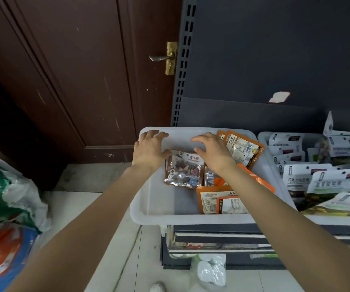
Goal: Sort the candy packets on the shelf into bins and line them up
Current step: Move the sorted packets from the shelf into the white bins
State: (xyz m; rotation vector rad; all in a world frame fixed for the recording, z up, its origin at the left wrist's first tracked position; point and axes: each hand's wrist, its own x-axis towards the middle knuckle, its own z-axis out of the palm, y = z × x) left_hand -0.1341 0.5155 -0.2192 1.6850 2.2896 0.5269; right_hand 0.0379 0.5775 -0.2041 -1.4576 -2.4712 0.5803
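A translucent white bin (155,209) stands on the shelf's left end. In it lies a clear-fronted stone candy packet (183,170), face up, with several orange packets leaning at the back right (242,149) and more at the front (216,200). My left hand (150,149) is spread by the bin's far left wall, its thumb touching the packet's top left corner. Hovering over the packet's top right corner, my right hand (213,153) has loosely bent fingers and grips nothing that I can see. Part of another packet is hidden under my right wrist.
A second white bin (263,140) on the right holds several white packets (296,175). A dark brown door with a lever handle (161,57) is at the left. Printed sacks (7,199) lie on the floor at the left, and a clear plastic bag (210,270) lies below the shelf.
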